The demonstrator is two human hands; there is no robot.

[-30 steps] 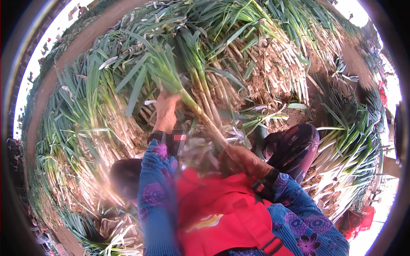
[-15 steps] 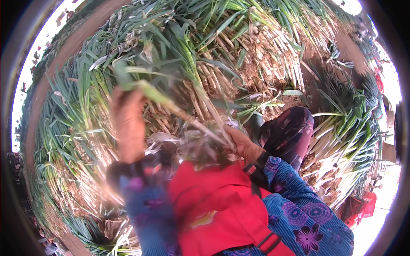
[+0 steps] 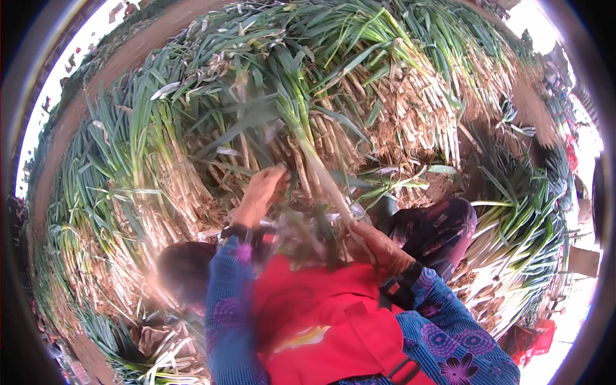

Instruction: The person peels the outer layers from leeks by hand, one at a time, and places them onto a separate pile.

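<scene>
My right hand (image 3: 378, 249) is closed around the lower white stem of a long green onion (image 3: 321, 172), whose green leaves point up and away from me. My left hand (image 3: 258, 194) is to the left of that stem, apart from it. Its fingers are curled; whether anything is in them is hidden. A loose green leaf (image 3: 247, 125) crosses in front of the standing onions just beyond my left hand. Torn, wilted leaves and skins (image 3: 301, 234) are blurred in front of my lap, between my hands.
Green onions in tight bundles (image 3: 170, 167) stand in a curve from left to far side, roots down. At the right lies another heap of onions (image 3: 507, 237), white stems toward me. A red apron (image 3: 321, 308) covers my lap; a red bag (image 3: 539, 340) is at lower right.
My left hand has moved right and nearer the onion stem. The green and pale strip it was pulling away from the onion is no longer stretched between my hands. My right hand still holds the onion.
</scene>
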